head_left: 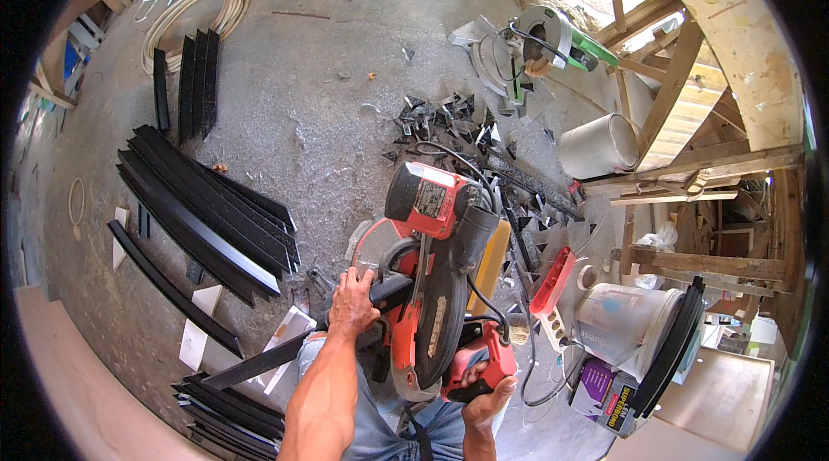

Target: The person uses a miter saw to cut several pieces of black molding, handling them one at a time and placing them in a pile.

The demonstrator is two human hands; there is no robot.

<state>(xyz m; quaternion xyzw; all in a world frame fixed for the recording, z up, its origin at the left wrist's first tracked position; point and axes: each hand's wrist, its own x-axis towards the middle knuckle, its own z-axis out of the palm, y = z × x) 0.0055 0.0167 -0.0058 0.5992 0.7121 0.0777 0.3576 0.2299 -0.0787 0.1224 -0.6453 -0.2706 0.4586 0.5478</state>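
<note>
A red and black miter saw [438, 211] stands on the floor in front of me, its dark blade guard [442, 327] low between my hands. My right hand [485, 396] is closed round the saw's red handle [496, 357]. On the saw's left side, my left hand [352, 304] grips a long black profile strip [259, 363]. One end of the strip lies at the saw; the other slants down to the left, past my knee. The guard hides where the blade is relative to the strip.
Long black strips [186, 202] lie at left, more [229, 409] at lower left. Small black-and-silver offcuts [445, 120] litter the floor beyond the saw. A green miter saw [544, 42], a white bucket [598, 147], a red-and-white power strip [551, 288] and timber framing [704, 264] are at right.
</note>
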